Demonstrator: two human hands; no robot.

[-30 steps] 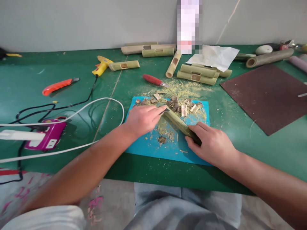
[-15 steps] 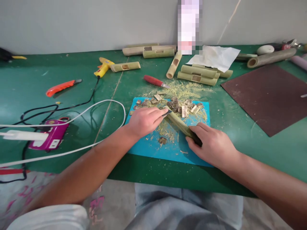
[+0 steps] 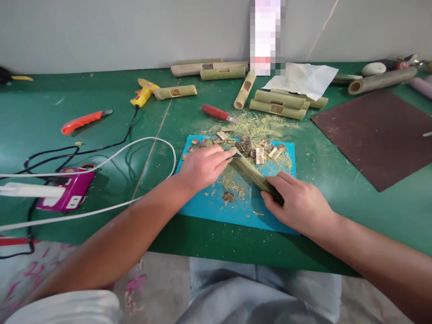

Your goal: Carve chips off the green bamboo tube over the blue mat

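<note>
Little has shifted since a second ago: both hands keep their places over the blue mat (image 3: 209,207), and the left hand (image 3: 202,168) has only nudged its blade tip a touch further along the bamboo piece (image 3: 251,173). That hand is closed around a small knife (image 3: 236,155), of which only the dark tip shows past the fingers, meeting the upper end of the bamboo. The right hand (image 3: 299,204) is curled around the lower end of the same piece, pinning it at a slant on the mat.

Just beyond the bamboo's upper end lies a heap of cut chips (image 3: 256,150) mixed with pale shavings (image 3: 259,123) that spill off the mat onto the green table (image 3: 50,103) — this litter crowds the far side of the working spot. A red-handled tool (image 3: 216,112) lies just past the shavings. Behind it sit several notched bamboo tubes (image 3: 276,103), partly covered by a sheet of white paper (image 3: 300,78), with more tubes (image 3: 209,69) along the wall.

To the left, a white cable (image 3: 135,144) loops close to the mat's edge, running from a purple power strip (image 3: 67,191); a yellow glue gun (image 3: 145,92) and an orange utility knife (image 3: 83,120) lie further back. A dark brown sheet (image 3: 374,135) lies to the right — well apart from the hands.
</note>
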